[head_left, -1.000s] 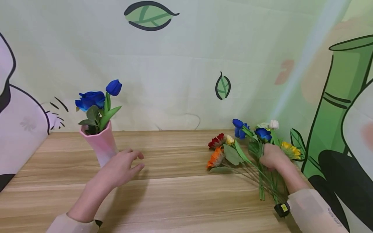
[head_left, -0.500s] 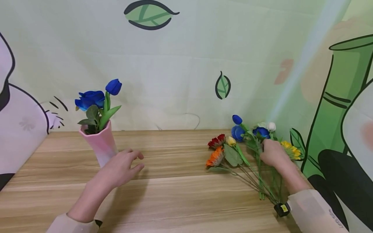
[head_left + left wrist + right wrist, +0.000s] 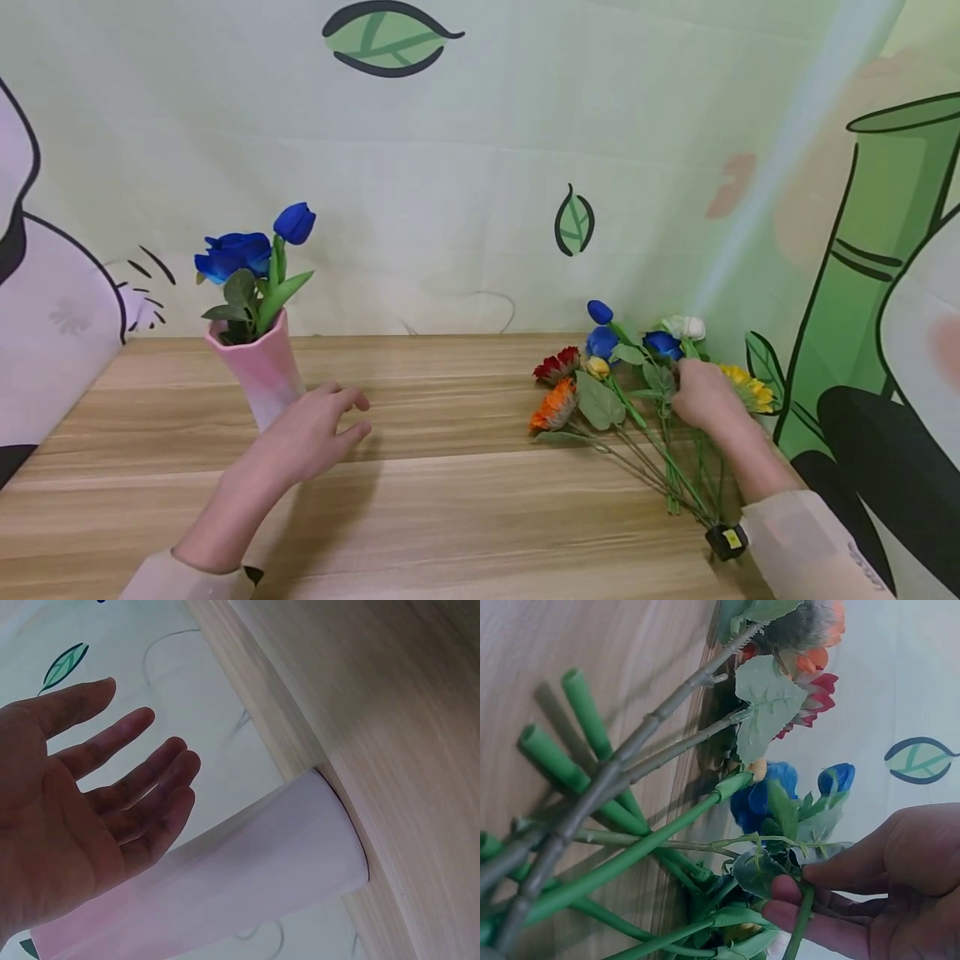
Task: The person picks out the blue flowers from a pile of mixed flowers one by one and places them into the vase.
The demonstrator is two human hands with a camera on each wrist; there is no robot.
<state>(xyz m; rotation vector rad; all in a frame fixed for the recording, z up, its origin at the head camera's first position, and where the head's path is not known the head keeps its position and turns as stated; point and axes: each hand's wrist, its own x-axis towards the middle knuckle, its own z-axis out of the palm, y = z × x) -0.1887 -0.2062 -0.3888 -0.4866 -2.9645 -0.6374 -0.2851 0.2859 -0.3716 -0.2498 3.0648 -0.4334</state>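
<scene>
A pink-and-white vase (image 3: 258, 367) stands on the left, holding a blue rose (image 3: 234, 257) and a blue tulip (image 3: 295, 223). My left hand (image 3: 318, 429) is beside the vase's lower part, fingers relaxed and holding nothing; the left wrist view shows its bare palm. On the right, my right hand (image 3: 708, 396) is among a loose pile of artificial flowers. Its thumb and fingers pinch a green flower stem (image 3: 801, 926). A blue rose (image 3: 663, 344) and a white flower (image 3: 684, 327) are just beyond these fingers. Which bloom the stem bears is partly hidden.
Around the right hand lie a red flower (image 3: 557, 365), an orange flower (image 3: 553, 405), a yellow tulip (image 3: 597, 367) and a yellow sunflower (image 3: 750, 390). Their crossed stems reach toward a black wrist camera (image 3: 726, 542). A printed cloth backdrop (image 3: 420, 208) rises behind the wooden table (image 3: 465, 517).
The blue and white blooms by my right hand have shifted left, and the blue tulip in the pile has moved left too. The right hand has barely moved; the left hand stays still.
</scene>
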